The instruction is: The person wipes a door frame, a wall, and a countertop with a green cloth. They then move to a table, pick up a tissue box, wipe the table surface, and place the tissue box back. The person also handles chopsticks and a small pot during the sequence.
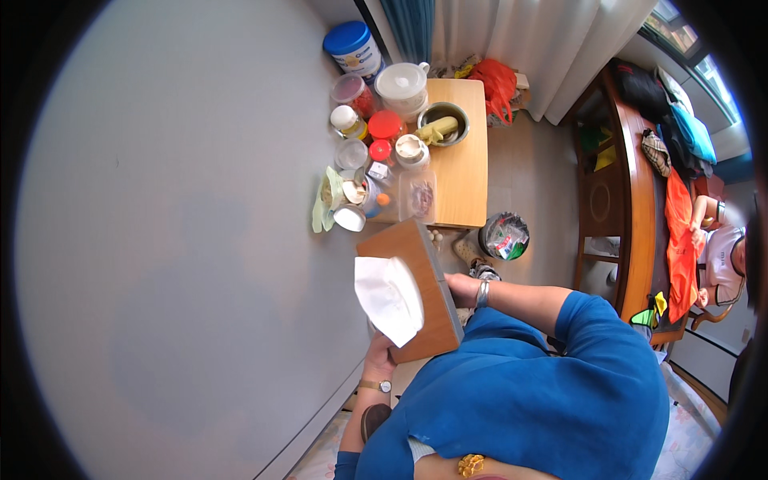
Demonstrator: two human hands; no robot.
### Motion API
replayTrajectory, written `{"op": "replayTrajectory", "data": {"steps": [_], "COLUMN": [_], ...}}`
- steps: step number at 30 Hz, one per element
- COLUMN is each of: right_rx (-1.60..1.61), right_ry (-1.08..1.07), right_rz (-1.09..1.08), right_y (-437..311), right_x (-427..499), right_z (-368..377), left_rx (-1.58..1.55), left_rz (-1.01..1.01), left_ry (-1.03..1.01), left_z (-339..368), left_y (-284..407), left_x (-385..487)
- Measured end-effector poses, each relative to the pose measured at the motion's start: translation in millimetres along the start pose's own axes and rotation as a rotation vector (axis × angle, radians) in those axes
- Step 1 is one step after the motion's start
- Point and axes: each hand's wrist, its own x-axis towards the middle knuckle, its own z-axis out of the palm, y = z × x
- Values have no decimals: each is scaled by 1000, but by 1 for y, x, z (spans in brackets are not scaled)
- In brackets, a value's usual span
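A tissue box (433, 300) with a wood-toned top and grey sides is held up between my two hands. A white tissue (384, 294) sticks out of its slot and drapes over the top. My left hand (379, 355), below a gold wristwatch, grips the near left end of the box. On the opposite side my right hand (464, 290), with silver bangles at the wrist, presses against the grey wall of the box. The fingers of both hands are partly hidden by the box. Just past its far end stands a small wooden table (459, 192).
Several jars, among them a red-lidded jar (385, 125), crowd the table against the wall. A metal bowl (461, 120) holds peeled corn or similar food. A trash bin (506, 235) stands on the floor. At right, a person (723, 258) sits by a wooden desk (639, 240).
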Motion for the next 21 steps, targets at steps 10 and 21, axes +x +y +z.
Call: {"op": "replayTrajectory", "data": {"steps": [10, 21], "right_rx": [-83, 429], "right_ry": [148, 140], "right_rz": [-351, -471], "right_y": [-163, -183], "right_x": [-27, -54], "right_z": [-60, -130], "left_rx": [418, 101], "left_rz": [-25, -74], "left_ry": [-156, -244], "left_z": [111, 175], "left_y": [69, 95], "left_x": [58, 120]}}
